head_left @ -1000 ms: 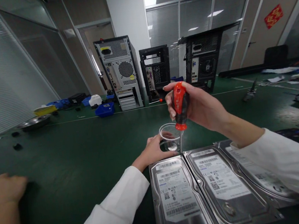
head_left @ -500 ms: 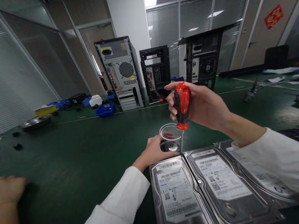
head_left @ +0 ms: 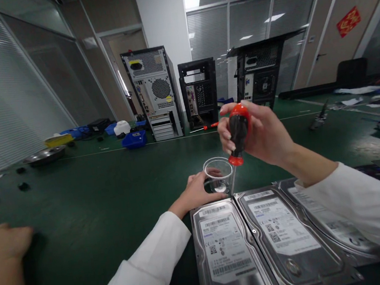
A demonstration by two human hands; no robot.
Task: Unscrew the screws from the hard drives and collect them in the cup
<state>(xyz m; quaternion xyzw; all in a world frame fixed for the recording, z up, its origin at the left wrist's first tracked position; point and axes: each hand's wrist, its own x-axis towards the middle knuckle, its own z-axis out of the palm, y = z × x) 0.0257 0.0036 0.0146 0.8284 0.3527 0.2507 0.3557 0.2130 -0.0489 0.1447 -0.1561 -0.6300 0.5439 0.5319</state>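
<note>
My right hand (head_left: pixel 258 128) is closed round the red and black handle of a screwdriver (head_left: pixel 240 130). Its shaft points down, with the tip near the top corners of two hard drives. My left hand (head_left: pixel 198 189) is wrapped round the side of a clear plastic cup (head_left: pixel 218 169) that stands just behind the drives. Beneath that hand lies the left hard drive (head_left: pixel 226 246), label up. Beside it are the middle hard drive (head_left: pixel 280 229) and the right hard drive (head_left: pixel 328 217), which my right sleeve partly covers.
Computer cases stand at the back: a grey one (head_left: pixel 154 91), a small black one (head_left: pixel 200 91) and another black one (head_left: pixel 259 71). A blue tray (head_left: pixel 134 140) and a metal bowl (head_left: pixel 45 155) sit at back left. Another person's hand (head_left: pixel 4 244) rests at far left.
My right hand and the screwdriver handle have shifted slightly right, and the handle has turned, showing more black. My left hand and the cup stay in place.
</note>
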